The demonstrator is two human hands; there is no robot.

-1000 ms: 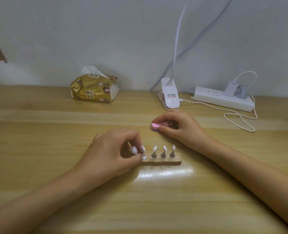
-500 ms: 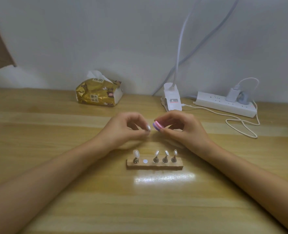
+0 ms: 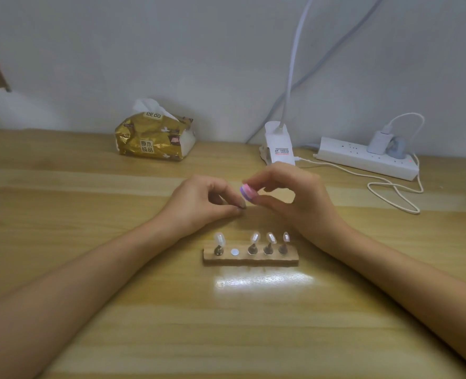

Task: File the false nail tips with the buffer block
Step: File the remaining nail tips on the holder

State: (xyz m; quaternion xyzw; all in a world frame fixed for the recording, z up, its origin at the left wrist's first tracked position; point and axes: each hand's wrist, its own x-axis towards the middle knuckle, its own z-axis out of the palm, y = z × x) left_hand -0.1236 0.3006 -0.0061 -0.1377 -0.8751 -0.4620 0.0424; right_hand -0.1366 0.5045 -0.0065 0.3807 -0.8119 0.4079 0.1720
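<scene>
A small wooden stand (image 3: 251, 259) lies on the table and carries several clear false nail tips (image 3: 255, 238) on metal pegs. Its second spot from the left shows only a bare silver disc (image 3: 235, 252). Behind the stand, my right hand (image 3: 299, 199) pinches a pink and purple buffer block (image 3: 247, 192) between thumb and fingers. My left hand (image 3: 203, 203) pinches a nail tip holder (image 3: 242, 207) at its fingertips, mostly hidden, directly under the buffer block's end. Both hands are raised just above the table.
A gold tissue pack (image 3: 154, 136) sits at the back left. A white clip lamp base (image 3: 278, 144) and a white power strip (image 3: 367, 158) with a looping cable (image 3: 396, 194) lie at the back right. The wooden table (image 3: 226, 324) reaches the wall.
My left hand took one nail tip off the stand and lifted it behind the stand. My right hand raised the buffer block to meet it, and now the block sits over the left fingertips.
</scene>
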